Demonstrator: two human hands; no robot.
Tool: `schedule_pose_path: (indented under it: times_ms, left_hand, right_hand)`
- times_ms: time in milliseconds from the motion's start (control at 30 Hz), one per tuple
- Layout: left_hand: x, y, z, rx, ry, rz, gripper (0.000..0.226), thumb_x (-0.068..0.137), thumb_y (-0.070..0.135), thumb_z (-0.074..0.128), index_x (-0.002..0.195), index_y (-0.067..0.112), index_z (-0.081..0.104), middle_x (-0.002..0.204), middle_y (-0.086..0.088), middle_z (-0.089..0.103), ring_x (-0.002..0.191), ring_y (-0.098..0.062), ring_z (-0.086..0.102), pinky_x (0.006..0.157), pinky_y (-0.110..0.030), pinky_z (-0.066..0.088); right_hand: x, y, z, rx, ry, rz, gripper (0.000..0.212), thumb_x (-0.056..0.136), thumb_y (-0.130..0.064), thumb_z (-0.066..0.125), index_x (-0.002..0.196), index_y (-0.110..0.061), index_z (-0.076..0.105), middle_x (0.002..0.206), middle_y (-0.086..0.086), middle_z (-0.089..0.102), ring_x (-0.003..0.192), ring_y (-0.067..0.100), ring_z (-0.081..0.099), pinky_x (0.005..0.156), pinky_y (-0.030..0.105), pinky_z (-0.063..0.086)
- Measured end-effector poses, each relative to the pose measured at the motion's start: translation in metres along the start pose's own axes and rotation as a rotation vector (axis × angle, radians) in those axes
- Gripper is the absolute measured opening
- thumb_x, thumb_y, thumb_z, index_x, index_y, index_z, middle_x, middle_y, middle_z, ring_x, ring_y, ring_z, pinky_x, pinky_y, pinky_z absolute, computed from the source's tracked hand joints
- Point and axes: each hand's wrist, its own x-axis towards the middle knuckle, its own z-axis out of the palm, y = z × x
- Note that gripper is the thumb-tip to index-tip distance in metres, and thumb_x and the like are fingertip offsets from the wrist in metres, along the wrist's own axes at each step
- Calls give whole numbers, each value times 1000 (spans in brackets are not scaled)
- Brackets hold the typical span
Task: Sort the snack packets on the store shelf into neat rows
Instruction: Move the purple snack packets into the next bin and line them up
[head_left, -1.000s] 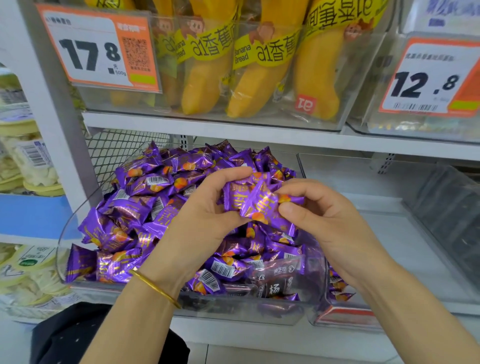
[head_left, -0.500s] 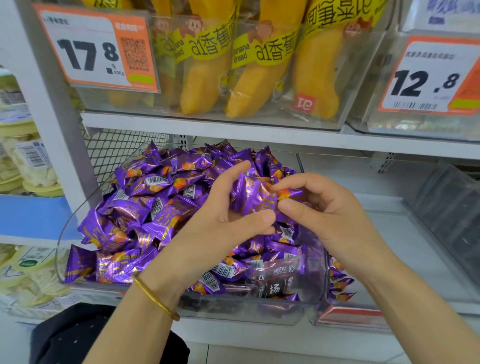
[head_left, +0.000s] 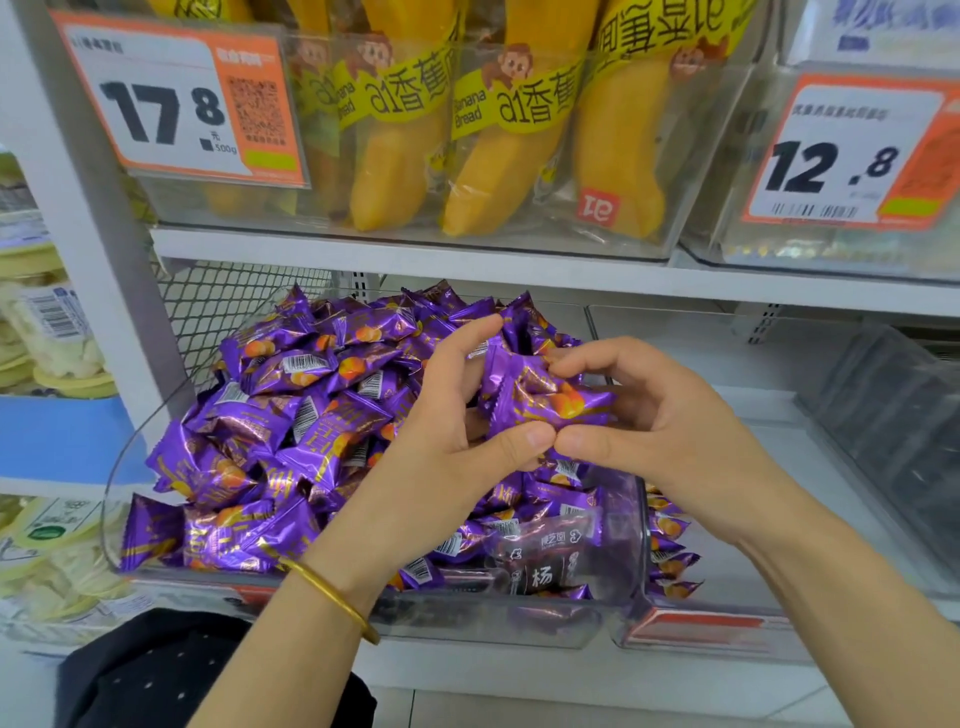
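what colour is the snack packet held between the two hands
Shiny purple with gold lettering and orange shapes; the packet shows best in the head view.

Snack packets (head_left: 291, 447): glossy purple foil, crinkling and gleaming. Bin (head_left: 623, 519): clear smooth plastic. Bangle (head_left: 332, 597): shining gold metal.

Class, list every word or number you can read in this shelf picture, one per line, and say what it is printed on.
"17.8" and "500g": left price tag.
"Banana Bread", "a1香蕉": yellow bands on the banana bread packets.
"12.8": right price tag.
"杨": dark label at the clear bin's front.
Too blurred: both tags' small print, the gold writing on the purple snack packets.
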Motion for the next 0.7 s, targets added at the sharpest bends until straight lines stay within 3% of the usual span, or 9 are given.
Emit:
schedule_pose_path:
  times_ms: [100, 200, 267, 333, 433, 500, 567, 633, 700]
  left_hand:
    - [3, -3, 3, 21, -6, 0, 61, 72, 22, 75, 123, 30, 44, 113, 8, 63, 83, -9, 63, 67, -23, 52]
    - [5, -3, 13, 34, 5, -1, 56, 73, 22, 76, 119, 32, 46, 107, 16, 66, 87, -4, 64, 69, -18, 50]
    - [6, -5, 23, 84, 19, 7, 62, 72, 28, 75, 122, 41, 41, 113, 26, 60, 96, -1, 61, 72, -17, 50]
    - [6, -10, 32, 194, 33, 8, 70, 71, 35, 75, 127, 46, 34, 126, 24, 49, 101, -1, 55, 73, -19, 49]
    - [6, -19, 39, 390, -2, 35, 65, 75, 38, 73, 130, 45, 37, 134, 19, 39, 115, 2, 45, 81, -17, 46]
    - [6, -22, 43, 473, -45, 55, 59, 79, 32, 71, 128, 44, 41, 134, 24, 37, 123, 0, 39, 88, -13, 43]
    - [7, -22, 46, 488, -73, 37, 56, 80, 29, 69, 125, 47, 41, 130, 30, 36, 119, -1, 42, 86, -7, 40]
    - [7, -23, 48, 478, -88, 10, 52, 80, 30, 67, 118, 53, 42, 126, 34, 36, 113, 0, 45, 84, -5, 39]
    - [8, -25, 48, 467, -93, 5, 49, 79, 30, 67, 114, 55, 44, 123, 35, 38, 108, -2, 49, 84, -8, 41]
  right_hand:
    - [-2, 0, -5, 36, 21, 19, 38, 57, -13, 85, 87, -25, 67, 103, 0, 69, 86, 15, 67, 74, 26, 55]
    - [-6, -3, -11, 63, 70, 22, 34, 50, -17, 80, 80, -25, 67, 96, 5, 71, 82, 19, 68, 73, 30, 57]
    - [-10, -3, -21, 59, 97, 23, 36, 46, -17, 84, 76, -28, 68, 96, 6, 72, 81, 20, 68, 73, 30, 57]
    - [-17, 0, -43, 44, 172, 24, 42, 42, -18, 92, 75, -30, 68, 96, 4, 72, 79, 15, 67, 72, 26, 56]
    - [-32, 10, -94, -5, 288, 63, 47, 37, -35, 91, 77, -26, 68, 96, 0, 72, 81, 13, 66, 71, 21, 54]
    - [-42, 27, -123, -120, 300, 198, 36, 49, -18, 87, 78, -19, 65, 90, -3, 73, 81, 17, 64, 71, 24, 54]
    - [-51, 48, -138, -278, 231, 341, 34, 56, 5, 81, 79, -13, 63, 87, 2, 72, 82, 23, 61, 72, 30, 51]
    - [-58, 67, -143, -329, 112, 439, 34, 61, 11, 78, 82, -11, 63, 94, 13, 70, 83, 24, 59, 73, 28, 49]
    - [-62, 77, -145, -318, 4, 501, 33, 63, 11, 77, 85, -9, 62, 100, 13, 69, 85, 21, 59, 74, 26, 49]
